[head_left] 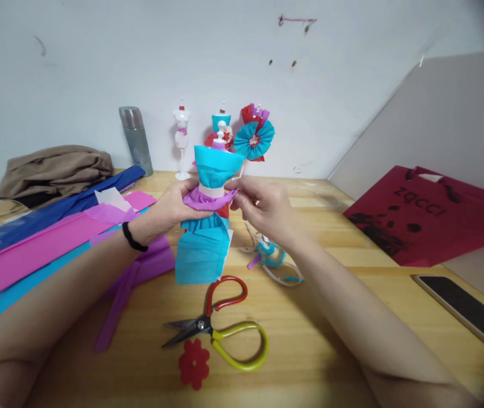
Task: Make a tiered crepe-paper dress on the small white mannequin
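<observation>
A miniature dress form (219,145) stands upright between my hands, dressed in a turquoise crepe-paper top (217,164). Around its waist runs a white band (211,191), with a purple ruffle (206,202) just below. Turquoise pleated paper (203,258) hangs under that, with a bit of red between. My left hand (178,203) is closed around the waist from the left, thumb and fingers at the ruffle. My right hand (261,204) pinches at the right end of the band, beside the ruffle edge; its fingertips partly hide what they grip.
Scissors (200,325) with red and yellow handles lie spread in front, beside a red flower cutout (194,364). Crepe-paper sheets (42,241) cover the left. Ribbon scraps (278,260), a phone (465,311) and a red bag (429,218) are right. Behind stand a flask (136,141) and other dress forms (181,139).
</observation>
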`<state>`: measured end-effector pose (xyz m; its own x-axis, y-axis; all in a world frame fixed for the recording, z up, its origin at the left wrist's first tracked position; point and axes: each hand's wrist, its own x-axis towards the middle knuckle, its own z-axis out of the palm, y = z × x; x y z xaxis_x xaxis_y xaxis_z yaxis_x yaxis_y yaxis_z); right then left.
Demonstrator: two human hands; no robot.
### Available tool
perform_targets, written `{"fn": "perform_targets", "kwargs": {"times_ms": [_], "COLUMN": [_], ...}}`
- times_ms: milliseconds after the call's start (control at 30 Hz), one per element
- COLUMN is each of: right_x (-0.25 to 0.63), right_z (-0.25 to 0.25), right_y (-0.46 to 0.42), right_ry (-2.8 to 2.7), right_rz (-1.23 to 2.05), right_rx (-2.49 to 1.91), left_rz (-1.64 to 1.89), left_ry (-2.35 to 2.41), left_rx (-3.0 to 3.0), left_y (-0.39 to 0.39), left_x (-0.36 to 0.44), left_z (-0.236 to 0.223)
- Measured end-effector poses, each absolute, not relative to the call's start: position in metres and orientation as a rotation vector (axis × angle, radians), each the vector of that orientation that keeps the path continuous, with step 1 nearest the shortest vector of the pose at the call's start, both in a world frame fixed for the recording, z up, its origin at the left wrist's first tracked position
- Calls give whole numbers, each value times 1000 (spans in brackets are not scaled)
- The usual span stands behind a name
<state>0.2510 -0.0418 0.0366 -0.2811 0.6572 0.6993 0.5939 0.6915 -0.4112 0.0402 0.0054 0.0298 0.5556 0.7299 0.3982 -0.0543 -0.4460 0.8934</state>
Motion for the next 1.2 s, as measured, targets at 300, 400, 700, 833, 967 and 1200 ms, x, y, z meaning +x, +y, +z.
{"fn": "perform_targets", "kwargs": {"times_ms": [300, 400, 700, 833, 967, 1200], "right_x": [247, 248, 247, 245, 242, 248], "right_z": [38, 38, 39, 44, 54, 42], "right_y": [-45, -45, -53, -51, -51, -75], "right_ry": [-1847, -1850, -1780, -1778, -1769, -1586], "right_rz": [155, 146, 448, 433, 451, 588], "right_rx": [-867, -839, -886, -899, -921, -1185], "left_rz": [1008, 1007, 1011, 1019, 1029, 1024], "left_ry": [558, 547, 571, 577, 589, 598], "left_rx": [1828, 1806, 1800, 1813, 1780, 1712], "left_y": [5, 4, 4, 6, 4, -1], "left_x": [41, 42, 42, 43, 44, 44], "left_z": [30, 31, 30, 27, 28, 28]}}
